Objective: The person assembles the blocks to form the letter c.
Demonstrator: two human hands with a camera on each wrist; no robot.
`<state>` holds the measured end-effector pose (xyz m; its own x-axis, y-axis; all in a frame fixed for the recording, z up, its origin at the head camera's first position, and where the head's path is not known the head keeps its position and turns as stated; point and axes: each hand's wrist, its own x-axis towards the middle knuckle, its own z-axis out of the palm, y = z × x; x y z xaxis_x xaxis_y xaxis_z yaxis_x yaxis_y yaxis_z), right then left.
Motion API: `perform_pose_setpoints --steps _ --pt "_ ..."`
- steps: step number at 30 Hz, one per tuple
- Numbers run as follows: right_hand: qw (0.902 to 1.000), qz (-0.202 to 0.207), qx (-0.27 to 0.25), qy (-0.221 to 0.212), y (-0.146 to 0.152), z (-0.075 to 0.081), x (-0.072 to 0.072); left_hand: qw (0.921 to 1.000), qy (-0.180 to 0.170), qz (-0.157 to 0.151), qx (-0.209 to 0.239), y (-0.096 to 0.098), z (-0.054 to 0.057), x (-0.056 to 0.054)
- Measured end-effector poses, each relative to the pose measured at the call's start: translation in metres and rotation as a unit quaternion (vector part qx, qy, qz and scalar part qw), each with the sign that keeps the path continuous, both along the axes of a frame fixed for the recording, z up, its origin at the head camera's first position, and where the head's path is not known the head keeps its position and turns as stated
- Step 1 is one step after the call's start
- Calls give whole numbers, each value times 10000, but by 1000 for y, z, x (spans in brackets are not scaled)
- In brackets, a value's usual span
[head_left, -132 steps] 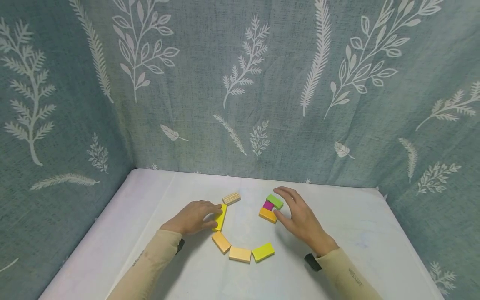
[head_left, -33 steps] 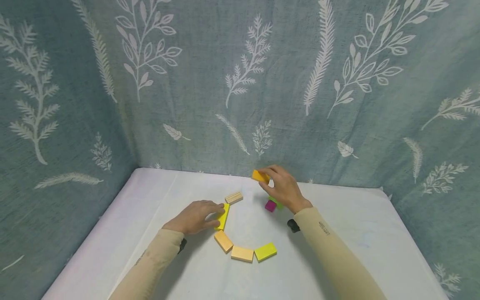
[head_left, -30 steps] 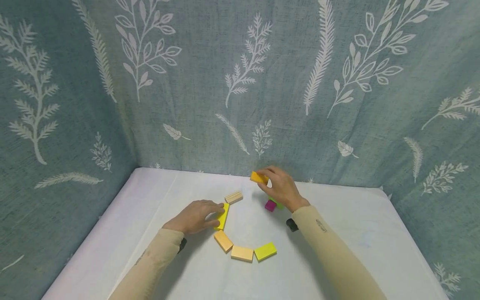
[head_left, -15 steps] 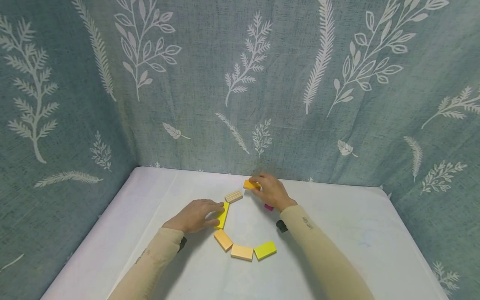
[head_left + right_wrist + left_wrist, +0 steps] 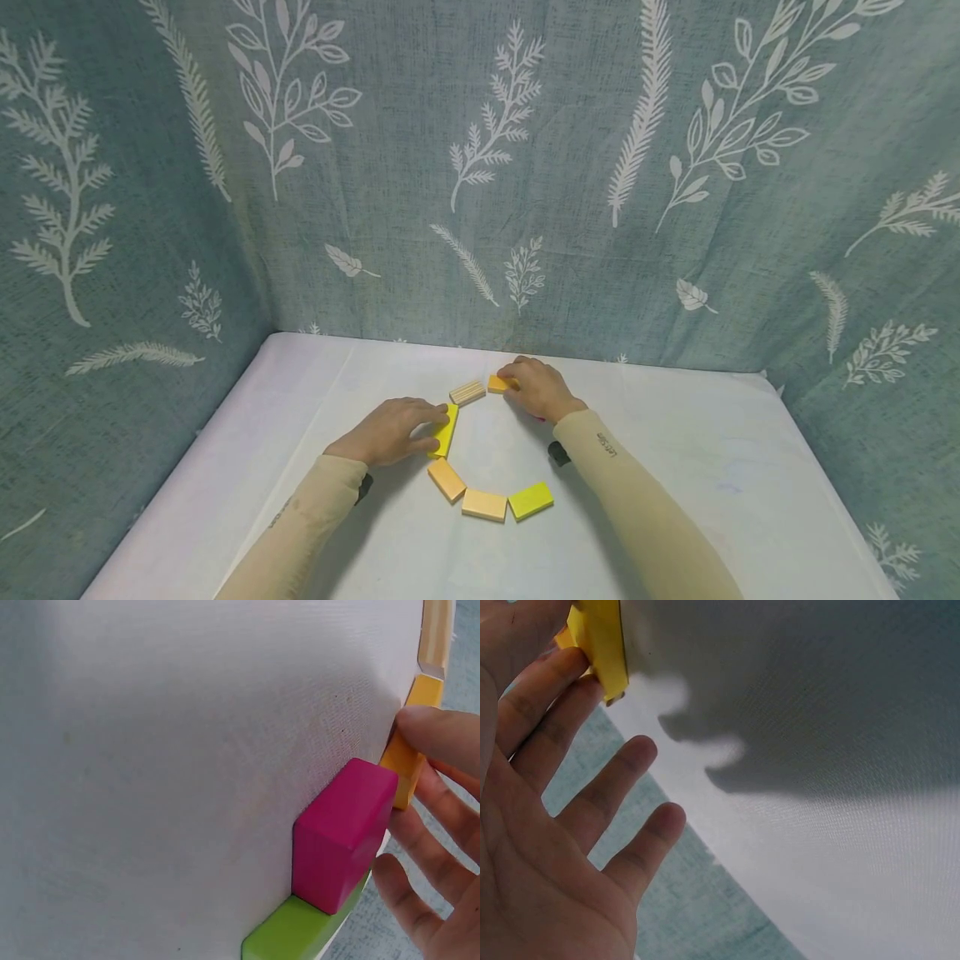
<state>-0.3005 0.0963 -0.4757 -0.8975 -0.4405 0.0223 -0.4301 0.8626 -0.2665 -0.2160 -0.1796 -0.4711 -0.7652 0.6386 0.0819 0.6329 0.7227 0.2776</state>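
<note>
In the head view my left hand [image 5: 393,432] holds a yellow block [image 5: 447,433], thumb at its near end and forefingers toward its far end. The left wrist view shows fingers against this yellow block [image 5: 602,645], the other two spread out free. My right hand [image 5: 542,389] pinches an orange block [image 5: 498,384] between thumb and fingers, low over the table. This orange block [image 5: 405,769] is beside the end of a striped wooden block [image 5: 467,392]. Under the right hand, a magenta block [image 5: 341,832] and a green block [image 5: 292,934] sit close together, mostly hidden from the head view.
Two pale orange blocks [image 5: 483,505] and a yellow-green block [image 5: 531,501] continue the curve of blocks toward the front. They lie on a white-covered table [image 5: 675,467]. A patterned teal curtain [image 5: 420,167] stands along the back and sides.
My right hand picked up the orange block from beside the magenta and green ones, carried it left and back, then lowered it by the striped block. The left hand stayed on the yellow block.
</note>
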Motion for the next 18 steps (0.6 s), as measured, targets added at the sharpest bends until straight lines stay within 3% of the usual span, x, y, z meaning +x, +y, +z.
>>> perform_pose_setpoints --steps 18 --pt "9999 87 108 -46 -3 -2 2 9999 -90 30 40 0 -1 0"
